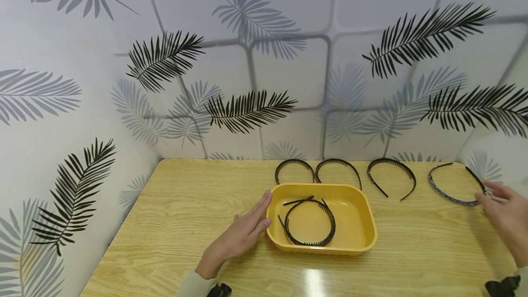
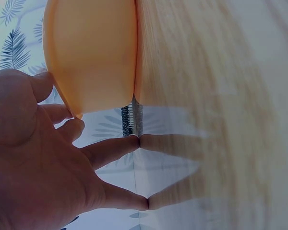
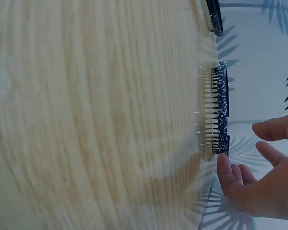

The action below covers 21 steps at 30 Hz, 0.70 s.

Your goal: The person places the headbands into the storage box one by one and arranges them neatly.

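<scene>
A yellow plastic basin stands on the table, with black toothed headbands lying crossed inside it. My left hand touches the basin's left end with fairly straight fingers; in the left wrist view, its fingers are spread beside the orange-looking wall. At the far right lies a blue sparkly headband with dark ends. My right hand is at its right side. The right wrist view shows the fingers loosely bent and apart from the thumb, close by the headband's comb teeth; whether a fingertip touches it, I cannot tell.
Along the table's back edge lie three black headbands: one behind the basin's left part, another beside it, and a third further right. A leaf-patterned wall rises directly behind the wooden table.
</scene>
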Motion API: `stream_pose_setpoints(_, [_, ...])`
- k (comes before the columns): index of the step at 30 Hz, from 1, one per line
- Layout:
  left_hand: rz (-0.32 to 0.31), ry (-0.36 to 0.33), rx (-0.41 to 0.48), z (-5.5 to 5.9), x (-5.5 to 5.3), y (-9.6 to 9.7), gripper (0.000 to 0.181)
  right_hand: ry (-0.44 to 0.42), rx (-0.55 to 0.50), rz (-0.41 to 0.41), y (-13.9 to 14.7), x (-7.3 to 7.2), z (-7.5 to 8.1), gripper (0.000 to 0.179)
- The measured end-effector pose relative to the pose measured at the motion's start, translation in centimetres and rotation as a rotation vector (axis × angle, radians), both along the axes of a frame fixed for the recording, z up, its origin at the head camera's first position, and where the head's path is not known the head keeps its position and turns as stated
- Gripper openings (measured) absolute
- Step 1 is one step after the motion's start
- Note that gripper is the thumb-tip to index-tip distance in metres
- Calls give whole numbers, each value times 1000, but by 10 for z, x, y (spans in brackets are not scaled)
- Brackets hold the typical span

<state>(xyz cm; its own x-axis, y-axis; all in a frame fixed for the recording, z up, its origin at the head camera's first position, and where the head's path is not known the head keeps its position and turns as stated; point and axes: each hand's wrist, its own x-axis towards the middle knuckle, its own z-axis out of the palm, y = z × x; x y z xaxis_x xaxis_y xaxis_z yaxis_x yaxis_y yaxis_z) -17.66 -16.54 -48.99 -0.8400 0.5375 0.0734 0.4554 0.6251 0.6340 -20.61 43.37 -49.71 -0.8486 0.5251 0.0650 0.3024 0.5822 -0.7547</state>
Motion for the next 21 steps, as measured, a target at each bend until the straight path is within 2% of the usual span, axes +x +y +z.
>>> stream_pose_setpoints(6, [1, -6, -3, -1, 1, 0, 62, -21, -24, -7, 6, -3, -8, 59])
stream_pose_setpoints(11, [4, -8, -6, -1, 1, -1, 62, -95, -15, -52, 5, -9, -10, 61])
stream_pose_setpoints(21, [8, -12, -12, -2, -1, -1, 62, -110, 71, -33, 5, -15, -8, 56])
